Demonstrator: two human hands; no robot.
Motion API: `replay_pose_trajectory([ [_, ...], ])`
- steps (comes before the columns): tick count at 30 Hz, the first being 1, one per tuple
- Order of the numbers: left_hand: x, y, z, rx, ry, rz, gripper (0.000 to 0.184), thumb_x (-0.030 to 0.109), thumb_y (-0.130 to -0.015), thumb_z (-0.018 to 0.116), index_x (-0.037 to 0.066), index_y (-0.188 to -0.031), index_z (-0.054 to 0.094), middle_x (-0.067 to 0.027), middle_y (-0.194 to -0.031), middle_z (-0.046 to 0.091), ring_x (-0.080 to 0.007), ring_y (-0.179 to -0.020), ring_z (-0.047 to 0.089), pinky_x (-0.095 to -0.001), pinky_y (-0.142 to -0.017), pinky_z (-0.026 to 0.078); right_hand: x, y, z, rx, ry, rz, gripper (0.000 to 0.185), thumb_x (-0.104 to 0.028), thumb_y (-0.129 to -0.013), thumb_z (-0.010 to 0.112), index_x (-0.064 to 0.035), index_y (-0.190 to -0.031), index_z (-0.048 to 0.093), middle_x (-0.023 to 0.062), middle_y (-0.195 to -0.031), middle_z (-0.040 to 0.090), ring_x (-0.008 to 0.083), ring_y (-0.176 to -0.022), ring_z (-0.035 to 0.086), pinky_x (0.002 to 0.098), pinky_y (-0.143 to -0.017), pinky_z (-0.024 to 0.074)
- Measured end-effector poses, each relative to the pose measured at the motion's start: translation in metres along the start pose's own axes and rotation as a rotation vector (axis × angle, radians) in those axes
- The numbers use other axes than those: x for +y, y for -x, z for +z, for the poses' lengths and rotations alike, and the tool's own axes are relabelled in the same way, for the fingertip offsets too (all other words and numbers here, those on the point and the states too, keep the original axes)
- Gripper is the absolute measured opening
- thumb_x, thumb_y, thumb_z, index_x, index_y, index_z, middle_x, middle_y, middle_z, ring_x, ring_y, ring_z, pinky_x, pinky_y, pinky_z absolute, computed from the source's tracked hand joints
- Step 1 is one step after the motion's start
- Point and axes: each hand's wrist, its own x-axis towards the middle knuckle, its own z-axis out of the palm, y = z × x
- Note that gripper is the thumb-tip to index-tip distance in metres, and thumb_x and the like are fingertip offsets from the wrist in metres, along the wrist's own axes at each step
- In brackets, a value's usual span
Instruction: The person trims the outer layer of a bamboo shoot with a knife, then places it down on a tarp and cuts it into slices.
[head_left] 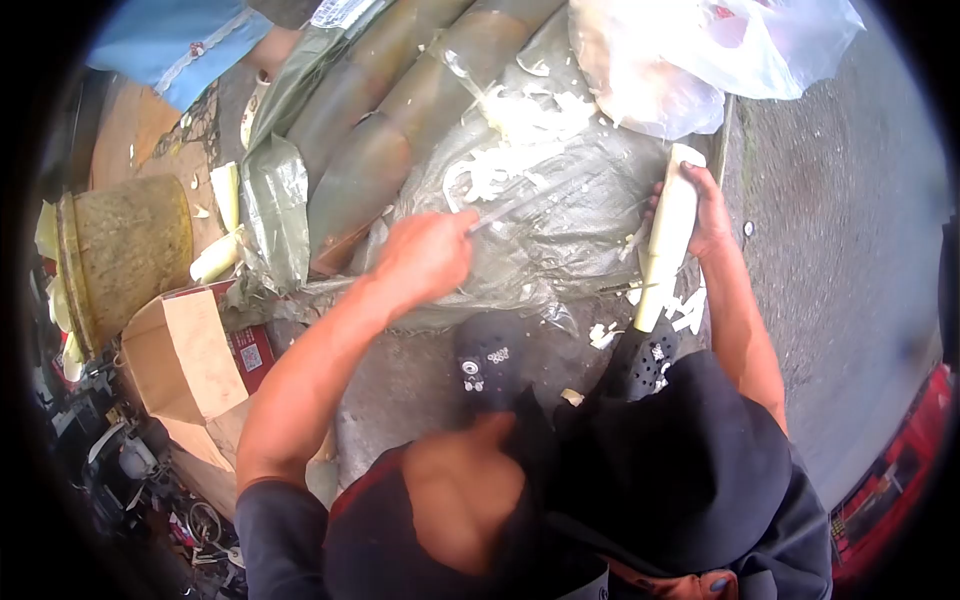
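My left hand (430,255) is closed round the handle end of a knife (515,205). Its thin blade, blurred, points right across the plastic sheet. My right hand (710,215) grips a long, pale, peeled stalk that looks like a bamboo shoot (668,240) near its upper end. The shoot stands tilted, its lower end close to my right shoe (640,365). White shavings (520,130) lie heaped on the grey plastic sheet (560,235), beyond the blade. More cut strips (685,312) have fallen beside the shoot's lower end.
A dirty yellow bucket (135,250) and an opened cardboard box (190,350) stand at left. Pale stalk pieces (215,255) lie between bucket and sheet. Clear plastic bags (660,70) sit at the top. Another person's blue garment (170,50) shows upper left. Grey pavement (830,220) runs along the right.
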Motion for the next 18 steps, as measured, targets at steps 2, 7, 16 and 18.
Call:
replay_pose_trajectory([
  [2,-0.01,-0.006,0.001,-0.055,-0.015,0.032,0.024,0.017,-0.09,0.059,0.009,-0.111,0.067,-0.0219,-0.086,0.068,-0.0417,-0.09,0.066,-0.0517,-0.081,0.05,-0.006,0.005,0.009,-0.022,-0.041,-0.021,0.043,-0.037,-0.087,0.064,-0.0002,-0.107,0.055,0.0134,-0.086,0.064,0.0273,-0.075,0.065,0.0462,-0.071,0.0573],
  [7,-0.029,-0.024,-0.006,0.124,0.037,-0.029,0.023,0.016,-0.091,0.058,0.008,-0.11,0.068,-0.0196,-0.078,0.068,-0.0396,-0.082,0.067,-0.0485,-0.076,0.051,-0.028,0.025,0.033,0.007,0.068,-0.13,0.044,-0.04,-0.09,0.064,-0.0009,-0.108,0.057,0.0125,-0.086,0.066,0.0258,-0.076,0.068,0.0425,-0.073,0.0589],
  [16,0.007,-0.008,0.016,-0.141,0.086,0.072,0.024,0.018,-0.089,0.056,0.006,-0.106,0.068,-0.0215,-0.082,0.069,-0.0426,-0.08,0.067,-0.0538,-0.074,0.052,-0.06,0.078,0.074,0.178,0.161,-0.669,0.049,-0.04,-0.092,0.068,-0.0014,-0.12,0.058,0.0087,-0.102,0.065,0.0195,-0.101,0.064,0.0345,-0.093,0.0517],
  [18,0.018,0.009,0.034,-0.138,-0.067,0.209,0.024,0.014,-0.088,0.054,0.006,-0.105,0.069,-0.0227,-0.079,0.069,-0.0439,-0.077,0.067,-0.0542,-0.073,0.053,-0.088,0.096,0.111,0.236,0.127,-0.797,0.066,-0.039,-0.085,0.073,0.0,-0.132,0.049,0.0103,-0.109,0.066,0.0225,-0.103,0.063,0.0358,-0.096,0.0494],
])
